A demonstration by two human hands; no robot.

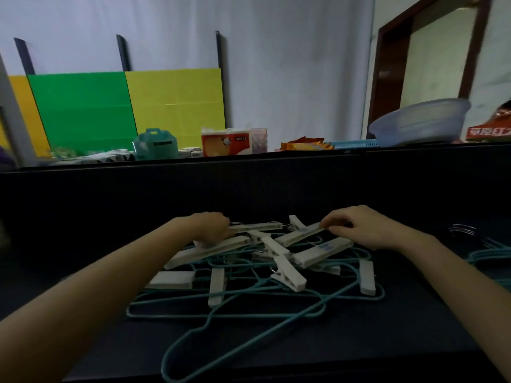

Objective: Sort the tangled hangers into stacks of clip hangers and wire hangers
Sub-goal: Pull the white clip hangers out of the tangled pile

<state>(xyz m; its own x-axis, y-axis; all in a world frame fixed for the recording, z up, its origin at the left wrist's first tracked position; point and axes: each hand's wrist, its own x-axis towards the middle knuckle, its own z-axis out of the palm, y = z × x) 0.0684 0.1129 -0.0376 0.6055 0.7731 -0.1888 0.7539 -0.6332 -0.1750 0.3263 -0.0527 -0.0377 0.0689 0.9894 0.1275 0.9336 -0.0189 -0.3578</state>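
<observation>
Behind the dark worktop [83, 222], along its far edge: a teal box [156, 145], a tissue pack [226, 140], orange snack packets [304, 145], a blue basket [356, 144] and a pale blue basin [420, 121]. Against the wall, green and yellow panels [124, 106]. At the worktop's right edge, well apart from the pile: a few teal wire hangers [492, 255] laid together, silvery hooks toward the far side.

In the middle of the worktop: the tangle [249, 286], white clip pieces lying over teal wire loops, the loops threaded through one another and under the clips.

Left hand [207, 228]: fingers curled round the left end of a clip hanger [257, 226], long axis running left to right. Right hand [359, 226]: fingers pinching the far-right end of a second clip hanger [300, 234], long axis slanting from near-left to far-right.
</observation>
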